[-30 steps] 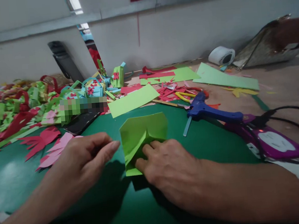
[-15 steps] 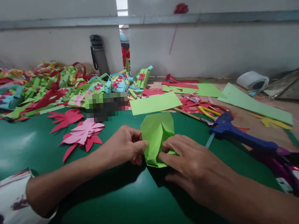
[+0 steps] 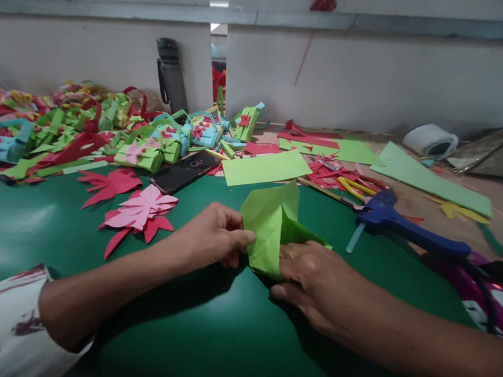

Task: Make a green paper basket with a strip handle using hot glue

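A folded piece of light green paper (image 3: 265, 222) stands partly opened, like a small pocket, above the green tabletop in the middle of the head view. My left hand (image 3: 224, 234) pinches its left edge between thumb and fingers. On the other side, my right hand (image 3: 311, 279) has its fingers inside the fold, with the thumb below and outside the paper. Those fingertips are hidden by the paper. Behind it lies a flat light green paper strip (image 3: 267, 168). Pink and red paper flowers (image 3: 146, 207) rest left of my left hand.
A blue glue gun (image 3: 406, 225) lies to the right, beside yellow-handled scissors (image 3: 356, 187) and red scraps. Paper bags (image 3: 205, 128) are heaped at the back left, near a black phone (image 3: 184, 171) and a grey bottle (image 3: 172, 75). A white tape roll (image 3: 430, 141) sits back right.
The right side of the green paper has spread outward to the right, opening the fold wider. My right hand has pushed further into it, while my left hand keeps its pinch.
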The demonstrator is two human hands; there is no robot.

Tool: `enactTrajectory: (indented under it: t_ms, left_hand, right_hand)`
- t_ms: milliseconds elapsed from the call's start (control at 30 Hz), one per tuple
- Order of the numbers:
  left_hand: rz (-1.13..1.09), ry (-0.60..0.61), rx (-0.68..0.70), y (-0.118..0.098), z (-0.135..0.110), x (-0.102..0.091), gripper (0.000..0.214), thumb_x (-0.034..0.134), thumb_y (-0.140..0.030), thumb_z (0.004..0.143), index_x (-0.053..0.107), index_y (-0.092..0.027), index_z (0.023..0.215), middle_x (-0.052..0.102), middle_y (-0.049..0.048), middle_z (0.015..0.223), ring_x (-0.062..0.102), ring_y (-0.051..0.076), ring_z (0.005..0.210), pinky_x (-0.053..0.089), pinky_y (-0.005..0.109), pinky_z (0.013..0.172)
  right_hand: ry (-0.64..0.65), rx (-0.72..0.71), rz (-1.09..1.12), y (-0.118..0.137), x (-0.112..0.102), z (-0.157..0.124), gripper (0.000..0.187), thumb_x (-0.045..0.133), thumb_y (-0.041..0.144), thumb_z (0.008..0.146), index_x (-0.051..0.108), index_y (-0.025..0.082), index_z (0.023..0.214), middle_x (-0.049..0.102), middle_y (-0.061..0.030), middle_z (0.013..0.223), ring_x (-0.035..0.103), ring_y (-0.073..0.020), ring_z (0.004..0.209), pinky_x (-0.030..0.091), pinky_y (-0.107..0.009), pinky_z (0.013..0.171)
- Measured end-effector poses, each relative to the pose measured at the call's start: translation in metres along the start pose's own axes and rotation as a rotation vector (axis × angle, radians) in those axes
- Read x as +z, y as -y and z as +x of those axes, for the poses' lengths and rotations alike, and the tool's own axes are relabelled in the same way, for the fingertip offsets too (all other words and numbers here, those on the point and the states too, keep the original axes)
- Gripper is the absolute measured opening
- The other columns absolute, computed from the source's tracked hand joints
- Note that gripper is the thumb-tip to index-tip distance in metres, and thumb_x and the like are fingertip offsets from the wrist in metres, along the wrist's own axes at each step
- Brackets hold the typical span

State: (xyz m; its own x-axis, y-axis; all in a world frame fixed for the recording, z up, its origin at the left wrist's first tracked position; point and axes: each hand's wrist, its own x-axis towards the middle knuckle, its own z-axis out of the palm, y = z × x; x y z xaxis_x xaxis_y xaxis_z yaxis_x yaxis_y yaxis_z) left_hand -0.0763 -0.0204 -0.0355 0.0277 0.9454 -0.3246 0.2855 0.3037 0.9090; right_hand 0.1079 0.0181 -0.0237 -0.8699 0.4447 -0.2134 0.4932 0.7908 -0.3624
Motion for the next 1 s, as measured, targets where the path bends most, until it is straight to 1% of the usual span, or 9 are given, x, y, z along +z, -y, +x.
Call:
enactTrajectory:
  t_ms: [67,200,333,467,533,667,800,900,1000]
  left_hand:
    - [0.016,0.021,0.012,0.0019,0.0003,-0.0016,0.016,0.059,-0.024,0.072,0.057,-0.014,0.060,0.056,-0.0025,0.044,0.053,0.010,0.041,0.042,0.018,0.042]
    - [0.108,0.089,0.014,0.0023,-0.0010,-0.0048,0.013,0.061,-0.021,0.069,0.060,-0.012,0.060,0.057,-0.0023,0.047,0.050,0.009,0.043,0.037,0.018,0.043]
    - [0.208,0.099,0.043,0.0001,-0.0029,-0.0067,0.017,0.062,-0.021,0.070,0.059,-0.013,0.055,0.053,-0.0035,0.045,0.044,0.007,0.042,0.031,0.017,0.041]
    - [0.166,0.146,0.057,-0.0005,-0.0032,-0.0082,0.014,0.058,-0.020,0.073,0.060,-0.013,0.061,0.056,-0.0029,0.050,0.050,0.009,0.046,0.036,0.018,0.045]
    - [0.157,0.170,0.061,-0.0007,-0.0035,-0.0088,0.013,0.057,-0.020,0.074,0.063,-0.013,0.065,0.058,-0.0017,0.053,0.053,0.010,0.050,0.038,0.018,0.047]
    - [0.147,0.195,0.086,-0.0024,-0.0050,-0.0091,0.011,0.057,-0.018,0.074,0.065,-0.013,0.068,0.059,-0.0011,0.057,0.053,0.010,0.053,0.039,0.018,0.050]
    - [0.178,0.221,0.094,-0.0030,-0.0062,-0.0094,0.011,0.058,-0.017,0.073,0.065,-0.013,0.067,0.057,-0.0016,0.056,0.050,0.010,0.051,0.037,0.018,0.049]
    - [0.213,0.218,0.118,-0.0016,-0.0061,-0.0096,0.013,0.058,-0.018,0.074,0.064,-0.012,0.064,0.056,-0.0021,0.055,0.046,0.009,0.050,0.034,0.018,0.047]
    - [0.199,0.218,0.144,-0.0001,-0.0052,-0.0094,0.013,0.057,-0.018,0.076,0.064,-0.012,0.067,0.054,-0.0021,0.056,0.047,0.009,0.052,0.033,0.018,0.048]
  right_hand:
    - [0.024,0.008,-0.002,0.0006,-0.0010,-0.0009,0.008,0.058,0.017,0.077,0.057,0.018,0.069,0.062,-0.0047,0.079,0.056,-0.0171,0.075,0.036,-0.028,0.067]
    - [0.063,0.048,0.000,0.0011,-0.0027,-0.0021,0.016,0.057,0.019,0.078,0.051,0.018,0.063,0.061,-0.0031,0.073,0.054,-0.0152,0.068,0.034,-0.027,0.063]
    - [0.063,0.039,0.082,0.0002,-0.0036,-0.0013,0.015,0.057,0.017,0.077,0.048,0.018,0.065,0.059,-0.0001,0.069,0.051,-0.0125,0.064,0.032,-0.025,0.060]
    - [0.041,0.005,0.106,-0.0006,-0.0042,-0.0005,0.016,0.055,0.016,0.076,0.044,0.019,0.065,0.058,0.0007,0.071,0.050,-0.0124,0.067,0.031,-0.025,0.062]
    - [0.045,0.005,0.110,-0.0003,-0.0043,-0.0007,0.019,0.053,0.014,0.077,0.041,0.019,0.063,0.055,0.0016,0.067,0.047,-0.0117,0.063,0.030,-0.025,0.059]
    - [0.059,0.018,0.117,0.0017,-0.0044,-0.0011,0.023,0.051,0.013,0.075,0.035,0.019,0.060,0.049,0.0025,0.062,0.043,-0.0108,0.057,0.028,-0.025,0.056]
    - [0.035,-0.013,0.109,0.0025,-0.0037,-0.0003,0.024,0.051,0.013,0.074,0.034,0.019,0.059,0.047,0.0027,0.060,0.041,-0.0103,0.055,0.028,-0.025,0.055]
    - [-0.005,-0.052,0.096,0.0005,-0.0010,0.0016,0.020,0.050,0.012,0.074,0.036,0.019,0.061,0.050,0.0014,0.064,0.043,-0.0108,0.058,0.029,-0.025,0.057]
    - [-0.060,-0.098,0.049,-0.0020,0.0016,0.0039,0.016,0.049,0.011,0.074,0.042,0.019,0.062,0.055,0.0000,0.067,0.045,-0.0118,0.061,0.030,-0.026,0.059]
